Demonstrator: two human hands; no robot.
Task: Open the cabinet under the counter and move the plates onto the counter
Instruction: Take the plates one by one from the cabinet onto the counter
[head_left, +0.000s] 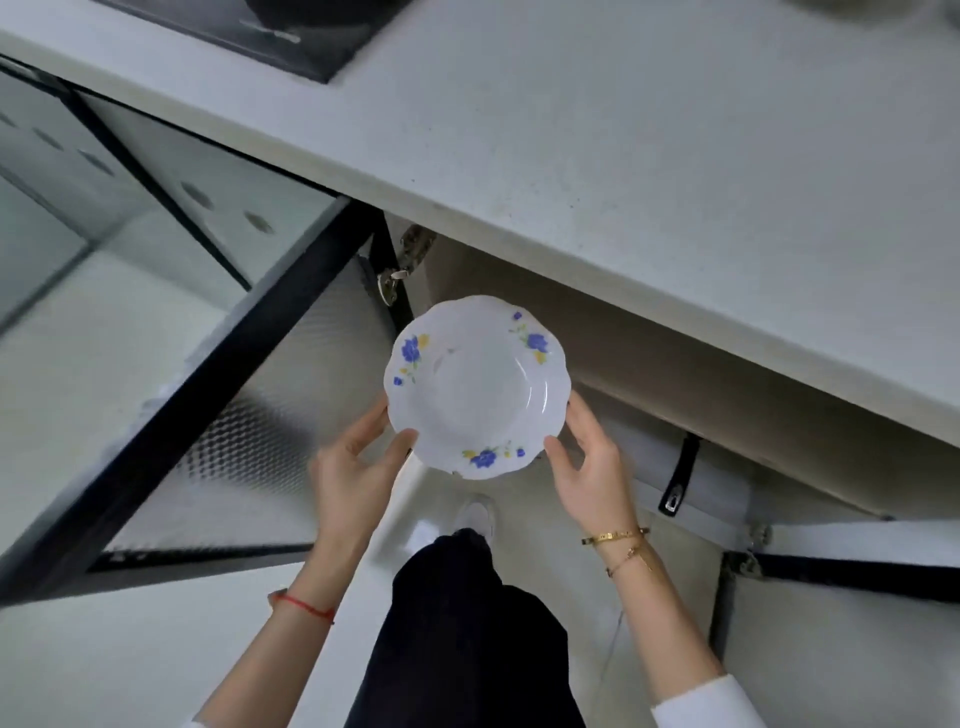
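You hold one plate (477, 387) between both hands, in front of the open cabinet (649, 364) and below the front edge of the counter (623, 171). The plate is white and glossy, round with a scalloped rim and a shallow well, and carries three sprays of blue and yellow flowers on the rim. Your left hand (358, 467) grips its lower left edge, thumb over the rim and fingers beneath. Your right hand (592, 467) grips the lower right edge the same way. The counter is a pale, smooth, faintly speckled slab. The cabinet door (249, 415) stands swung open on your left: a black frame around frosted glass with a fine dotted texture. A metal hinge (400, 270) sits at the door's top corner.
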